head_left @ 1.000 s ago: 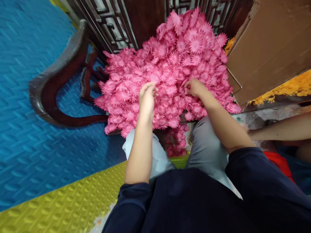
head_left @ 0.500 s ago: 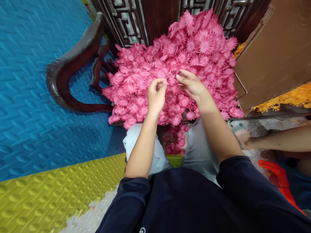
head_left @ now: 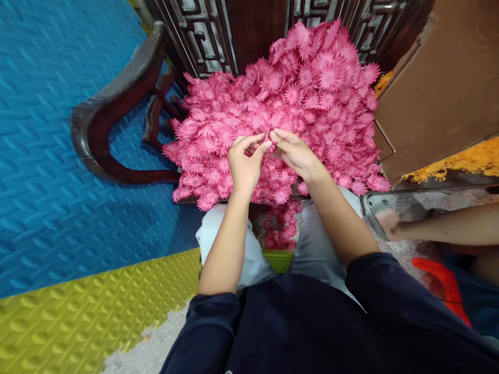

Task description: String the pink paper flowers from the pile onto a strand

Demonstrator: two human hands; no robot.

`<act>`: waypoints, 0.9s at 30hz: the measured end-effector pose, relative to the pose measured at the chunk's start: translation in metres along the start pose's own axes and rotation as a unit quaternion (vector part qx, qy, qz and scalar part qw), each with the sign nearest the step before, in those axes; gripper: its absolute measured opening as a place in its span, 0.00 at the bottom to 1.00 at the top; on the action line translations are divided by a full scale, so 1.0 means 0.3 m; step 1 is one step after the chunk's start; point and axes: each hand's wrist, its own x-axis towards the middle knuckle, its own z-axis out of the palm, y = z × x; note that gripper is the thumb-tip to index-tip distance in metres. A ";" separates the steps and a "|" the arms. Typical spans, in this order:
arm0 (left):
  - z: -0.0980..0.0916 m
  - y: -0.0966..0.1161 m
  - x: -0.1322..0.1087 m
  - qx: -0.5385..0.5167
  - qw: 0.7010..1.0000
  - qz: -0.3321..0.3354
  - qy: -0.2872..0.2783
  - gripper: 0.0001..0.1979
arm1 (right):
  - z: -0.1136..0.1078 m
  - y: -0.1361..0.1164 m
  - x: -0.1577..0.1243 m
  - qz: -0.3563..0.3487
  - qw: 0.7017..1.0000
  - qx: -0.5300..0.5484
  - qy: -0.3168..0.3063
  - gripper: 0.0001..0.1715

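Flowers [head_left: 326, 98]: pink, spiky, pale-centred, overhanging seat [head_left: 295, 192] front edge | grip: left hand [head_left: 244, 163], right hand [head_left: 299, 157] pinching 1 pink piece [head_left: 268, 136]

A dark wooden armrest [head_left: 91, 136] curves above blue matting [head_left: 42, 208].

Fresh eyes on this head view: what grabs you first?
The big heap of pink flower-like pieces fills the centre, with the left hand and right hand over it, fingertips close together. Left of it, a dark, curved wooden armrest stands out against blue textured flooring. On the right is a brown cardboard sheet.
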 end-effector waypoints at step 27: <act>0.113 -0.026 0.008 0.114 0.990 0.079 0.006 0.03 | -0.037 -0.043 -0.041 0.016 0.997 -0.009 0.079 0.28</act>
